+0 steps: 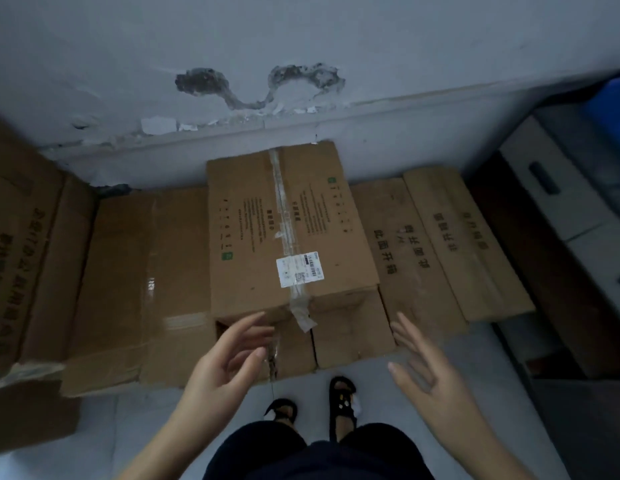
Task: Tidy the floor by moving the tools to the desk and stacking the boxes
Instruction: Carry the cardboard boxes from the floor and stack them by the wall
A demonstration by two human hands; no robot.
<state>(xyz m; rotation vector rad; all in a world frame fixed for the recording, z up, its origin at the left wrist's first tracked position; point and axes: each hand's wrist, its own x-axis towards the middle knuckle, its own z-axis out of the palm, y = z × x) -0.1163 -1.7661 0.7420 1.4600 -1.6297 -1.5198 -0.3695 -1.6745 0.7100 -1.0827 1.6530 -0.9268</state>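
At nine o'clock a tall brown cardboard box with dark print [21, 237] stands against the wall, and beside it a low flat brown carton [135, 282] lies on the pale tiled floor [146, 427]. At twelve, the taped brown cardboard box with a white shipping label [288, 230] already sits stacked on the lower cartons. My left hand [222, 362] and right hand [426, 368] hover spread and empty near its front edge. At two lies another printed brown carton [436, 244]. I see no tools or counter. I judge stacking partly done; clear floor by my feet.
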